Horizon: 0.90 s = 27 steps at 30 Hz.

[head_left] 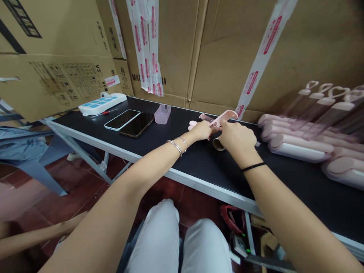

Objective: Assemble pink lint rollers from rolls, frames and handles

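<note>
My left hand and my right hand meet over the black table top. Both are closed on a pink plastic part with a rounded end that sticks up and away between them. A short tan tube shows just under my right hand; whether the fingers grip it I cannot tell. A small pink piece lies beside my left hand. A bracelet is on my left wrist, a black band on my right.
Two phones, a white power strip and a small lilac box lie at the left. Rows of pink cases fill the right side. Cardboard boxes wall the back. Another person's arm is at lower left.
</note>
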### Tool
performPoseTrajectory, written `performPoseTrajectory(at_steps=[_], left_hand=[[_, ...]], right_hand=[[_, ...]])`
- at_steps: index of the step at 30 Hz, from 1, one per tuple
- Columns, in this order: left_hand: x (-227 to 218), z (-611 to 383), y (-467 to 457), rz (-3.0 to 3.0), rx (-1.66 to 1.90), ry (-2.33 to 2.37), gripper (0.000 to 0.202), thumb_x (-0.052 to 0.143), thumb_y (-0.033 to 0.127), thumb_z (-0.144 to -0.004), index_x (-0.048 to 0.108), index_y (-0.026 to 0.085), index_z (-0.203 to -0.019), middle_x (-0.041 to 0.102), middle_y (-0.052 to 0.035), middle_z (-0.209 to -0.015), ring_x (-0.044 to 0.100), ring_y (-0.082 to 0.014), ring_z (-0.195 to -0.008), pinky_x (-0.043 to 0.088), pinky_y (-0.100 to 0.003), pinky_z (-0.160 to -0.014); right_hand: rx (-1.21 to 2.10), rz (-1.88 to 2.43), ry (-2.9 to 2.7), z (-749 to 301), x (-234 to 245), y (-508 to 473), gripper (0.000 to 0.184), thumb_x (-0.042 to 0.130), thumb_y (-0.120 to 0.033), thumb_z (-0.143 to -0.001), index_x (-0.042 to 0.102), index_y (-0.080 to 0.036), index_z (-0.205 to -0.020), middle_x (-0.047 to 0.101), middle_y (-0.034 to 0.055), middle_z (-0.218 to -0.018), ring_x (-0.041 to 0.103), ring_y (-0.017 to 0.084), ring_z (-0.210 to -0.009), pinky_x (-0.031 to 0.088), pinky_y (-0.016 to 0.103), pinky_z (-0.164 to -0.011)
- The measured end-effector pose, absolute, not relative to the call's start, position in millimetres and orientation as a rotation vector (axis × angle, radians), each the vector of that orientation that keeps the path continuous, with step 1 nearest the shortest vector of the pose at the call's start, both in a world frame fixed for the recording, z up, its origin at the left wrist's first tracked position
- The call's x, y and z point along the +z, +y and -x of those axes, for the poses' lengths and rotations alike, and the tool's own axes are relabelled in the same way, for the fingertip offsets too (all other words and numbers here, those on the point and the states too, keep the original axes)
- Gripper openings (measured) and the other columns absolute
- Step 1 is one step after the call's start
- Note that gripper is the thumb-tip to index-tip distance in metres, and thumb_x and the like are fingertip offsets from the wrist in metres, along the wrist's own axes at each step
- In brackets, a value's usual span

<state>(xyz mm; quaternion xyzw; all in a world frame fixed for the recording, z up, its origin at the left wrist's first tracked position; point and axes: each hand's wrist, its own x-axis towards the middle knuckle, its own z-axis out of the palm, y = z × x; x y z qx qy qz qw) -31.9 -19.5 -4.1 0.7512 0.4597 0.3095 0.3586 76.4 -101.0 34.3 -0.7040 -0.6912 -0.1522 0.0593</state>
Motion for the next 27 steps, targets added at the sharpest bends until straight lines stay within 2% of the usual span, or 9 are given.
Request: performPoseTrajectory(at_steps=[5,10,14,18,21,23,27], left_hand=[[-9,29,-17,-2.131,0.787,1.202,0.035,0.053,0.023,-0.086,0.045,0.016,-0.053,0.049,0.0002,-0.053,0.044,-0.0101,-0.051,0.035,-0.023,-0.055],[-11,28,-13,-1.980,0.845,1.136,0.036,0.053,0.030,-0.088,0.049,0.016,-0.056,0.051,0.0011,-0.053,0.046,-0.0082,-0.050,0.036,-0.020,-0.053],[-7,30,-19,-1.873,0.867,1.184,0.036,0.054,0.037,-0.087,0.052,0.015,-0.058,0.053,0.0008,-0.051,0.049,-0.0087,-0.048,0.036,-0.020,-0.049],[-3,34,-21,-1.843,0.813,1.170,0.032,0.055,0.034,-0.086,0.051,0.015,-0.060,0.052,0.0015,-0.050,0.048,-0.0079,-0.044,0.035,-0.020,-0.045],[-3,36,-18,-1.849,0.825,1.150,0.029,0.058,0.030,-0.084,0.052,0.015,-0.060,0.053,0.0017,-0.051,0.049,-0.0075,-0.044,0.037,-0.020,-0.047],[-4,37,-16,-1.874,0.853,1.118,0.025,0.059,0.028,-0.082,0.053,0.015,-0.062,0.055,0.0016,-0.052,0.052,-0.0082,-0.048,0.041,-0.020,-0.050],[-4,36,-16,-1.922,0.857,1.014,0.016,0.060,0.023,-0.080,0.057,0.014,-0.068,0.055,0.0026,-0.053,0.054,-0.0089,-0.050,0.043,-0.021,-0.053]], right_hand=[[-0.458,2.149,-2.027,-68,33,-94,0.031,0.039,-0.019,-0.087,0.057,-0.017,-0.112,0.067,0.0187,-0.095,0.068,0.029,-0.083,0.047,0.034,-0.066],[-0.468,2.132,-1.997,-73,29,-91,0.031,0.039,-0.021,-0.088,0.055,-0.016,-0.114,0.067,0.0182,-0.093,0.067,0.030,-0.085,0.047,0.035,-0.067],[-0.429,2.094,-1.962,-85,29,-94,0.028,0.039,-0.029,-0.089,0.059,-0.018,-0.105,0.067,0.0168,-0.090,0.066,0.030,-0.083,0.046,0.037,-0.067],[-0.360,1.956,-1.893,-99,33,-92,0.022,0.047,-0.038,-0.084,0.061,-0.021,-0.088,0.066,0.0106,-0.079,0.063,0.027,-0.078,0.043,0.034,-0.066],[-0.295,1.800,-1.710,-108,35,-87,0.020,0.052,-0.041,-0.079,0.058,-0.022,-0.078,0.063,0.0064,-0.072,0.060,0.024,-0.073,0.042,0.033,-0.065],[-0.257,1.692,-1.567,-112,35,-84,0.020,0.053,-0.041,-0.078,0.057,-0.021,-0.079,0.062,0.0053,-0.071,0.058,0.021,-0.070,0.042,0.032,-0.066],[-0.140,1.574,-1.449,-116,31,-78,0.030,0.057,-0.044,-0.075,0.059,-0.020,-0.093,0.063,0.0041,-0.074,0.057,0.021,-0.071,0.043,0.034,-0.071]])
